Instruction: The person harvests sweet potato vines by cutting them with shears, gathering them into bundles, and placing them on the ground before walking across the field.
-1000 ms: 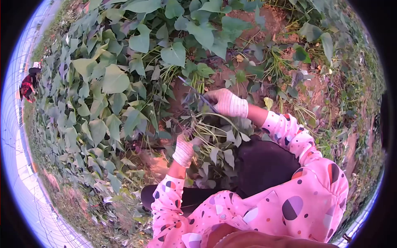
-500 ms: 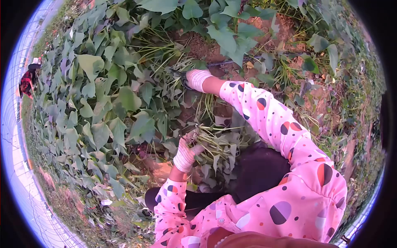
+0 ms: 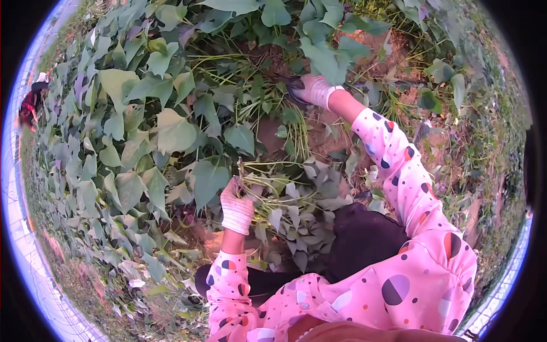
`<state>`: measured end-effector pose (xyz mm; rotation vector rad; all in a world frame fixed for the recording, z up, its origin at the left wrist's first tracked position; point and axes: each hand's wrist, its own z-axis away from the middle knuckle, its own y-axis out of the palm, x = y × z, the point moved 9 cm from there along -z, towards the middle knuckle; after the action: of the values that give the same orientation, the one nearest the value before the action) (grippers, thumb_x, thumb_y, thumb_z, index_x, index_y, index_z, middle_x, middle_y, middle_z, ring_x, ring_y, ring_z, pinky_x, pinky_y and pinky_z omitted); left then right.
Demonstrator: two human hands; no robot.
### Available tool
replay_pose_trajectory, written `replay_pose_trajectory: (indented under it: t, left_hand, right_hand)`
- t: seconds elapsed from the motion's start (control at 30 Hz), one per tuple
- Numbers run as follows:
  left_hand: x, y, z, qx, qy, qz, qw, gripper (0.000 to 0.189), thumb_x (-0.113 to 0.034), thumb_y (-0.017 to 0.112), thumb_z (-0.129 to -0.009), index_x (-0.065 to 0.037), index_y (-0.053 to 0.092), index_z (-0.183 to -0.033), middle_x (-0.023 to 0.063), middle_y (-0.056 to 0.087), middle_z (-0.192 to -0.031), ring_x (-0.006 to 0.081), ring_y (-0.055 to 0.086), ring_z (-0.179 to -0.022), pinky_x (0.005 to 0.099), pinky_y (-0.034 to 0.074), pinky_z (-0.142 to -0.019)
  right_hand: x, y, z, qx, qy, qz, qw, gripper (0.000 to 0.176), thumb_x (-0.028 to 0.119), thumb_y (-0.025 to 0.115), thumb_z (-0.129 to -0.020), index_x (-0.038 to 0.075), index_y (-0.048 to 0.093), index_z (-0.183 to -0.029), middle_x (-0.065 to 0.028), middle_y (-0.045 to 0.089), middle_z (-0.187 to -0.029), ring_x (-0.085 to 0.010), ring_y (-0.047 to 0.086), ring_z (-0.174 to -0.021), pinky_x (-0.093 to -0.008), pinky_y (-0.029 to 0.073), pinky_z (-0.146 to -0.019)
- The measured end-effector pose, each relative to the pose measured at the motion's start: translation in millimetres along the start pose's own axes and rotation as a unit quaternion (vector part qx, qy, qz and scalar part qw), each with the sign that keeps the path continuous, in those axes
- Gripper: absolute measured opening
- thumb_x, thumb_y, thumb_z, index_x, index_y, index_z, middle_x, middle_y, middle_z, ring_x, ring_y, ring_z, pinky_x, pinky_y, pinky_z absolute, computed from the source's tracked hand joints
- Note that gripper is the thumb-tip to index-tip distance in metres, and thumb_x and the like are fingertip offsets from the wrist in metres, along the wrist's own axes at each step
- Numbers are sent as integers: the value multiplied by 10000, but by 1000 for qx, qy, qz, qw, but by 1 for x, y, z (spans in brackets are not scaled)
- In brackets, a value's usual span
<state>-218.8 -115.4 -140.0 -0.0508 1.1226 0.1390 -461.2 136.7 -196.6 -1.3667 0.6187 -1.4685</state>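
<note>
My left hand point(image 3: 236, 208), in a striped white glove, is closed around a bundle of cut green vines point(image 3: 285, 196) whose leaves hang over my black trousers point(image 3: 364, 236). My right hand point(image 3: 317, 90), gloved the same way, is stretched far forward into the leafy plants. It grips a dark cutting tool point(image 3: 295, 85), only partly visible, at the thin green stems point(image 3: 268, 97) beside a large leaf. Both arms wear pink dotted sleeves.
Dense broad-leaved vines point(image 3: 142, 125) cover the ground to the left and ahead. Bare red-brown soil point(image 3: 270, 134) shows between my hands and on the right point(image 3: 433, 137). Another person point(image 3: 29, 105) crouches at the far left edge. White netting point(image 3: 34, 273) runs along the lower left.
My right hand has moved from just above the bundle far forward and to the right into the plants. My left hand has kept hold of the bundle, shifting slightly left.
</note>
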Motion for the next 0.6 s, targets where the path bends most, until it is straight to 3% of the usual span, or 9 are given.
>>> replay_pose_trajectory:
  t: [0.07, 0.13, 0.17, 0.4, 0.43, 0.57, 0.6]
  left_hand:
    - [-1, -2, -5, -6, 13, -22, 1000, 220, 8, 671, -772, 5, 578, -971, 68, 642, -891, 124, 581, -790, 251, 480, -751]
    - [-11, 2, -5, 1, 37, -68, 997, 229, -26, 694, -768, 4, 574, -960, 68, 642, -887, 121, 580, -790, 255, 478, -752]
    - [-17, 5, -4, 6, 57, -114, 992, 246, -59, 717, -763, 2, 570, -950, 69, 641, -884, 119, 578, -789, 260, 476, -753]
    - [-3, 14, -9, 21, 14, -78, 997, 273, -105, 750, -736, -15, 559, -909, 59, 635, -846, 113, 565, -772, 270, 467, -732]
    - [2, 12, -11, 24, 15, -71, 997, 267, -96, 742, -739, -12, 563, -918, 61, 637, -847, 118, 567, -775, 268, 467, -731]
    - [8, 14, -15, 38, 6, -85, 996, 295, -84, 748, -734, -4, 569, -954, 65, 638, -872, 125, 571, -798, 268, 471, -745]
    - [10, 15, -15, 37, 3, -80, 996, 315, -74, 749, -733, 1, 567, -979, 66, 637, -893, 126, 573, -811, 267, 473, -754]
  right_hand:
    - [-8, 20, -34, -52, -61, 57, 995, 553, 518, 581, -755, -31, 622, -805, -223, 636, -747, -363, 647, -728, -432, 513, -684]
    - [33, -2, -31, -13, -58, 196, 979, 509, 477, 594, -750, -29, 645, -771, -256, 632, -772, -374, 637, -739, -444, 503, -703]
    - [34, 8, -42, -44, -96, 198, 975, 519, 499, 596, -729, -17, 632, -688, -238, 631, -730, -365, 638, -700, -446, 500, -665]
    - [3, 31, -58, -166, -139, 320, 922, 507, 506, 592, -731, 3, 628, -683, -227, 630, -712, -361, 632, -680, -444, 497, -650]
    - [-7, 30, -60, -121, -122, 274, 946, 499, 517, 586, -737, 21, 629, -702, -215, 630, -702, -360, 628, -669, -439, 497, -649]
    - [-5, 27, -54, -119, -123, 278, 945, 511, 534, 570, -751, 25, 617, -735, -203, 611, -666, -359, 620, -647, -439, 492, -637]
    - [1, 29, -53, -110, -137, 332, 927, 460, 490, 571, -786, 33, 610, -749, -175, 604, -665, -318, 607, -634, -413, 487, -637]
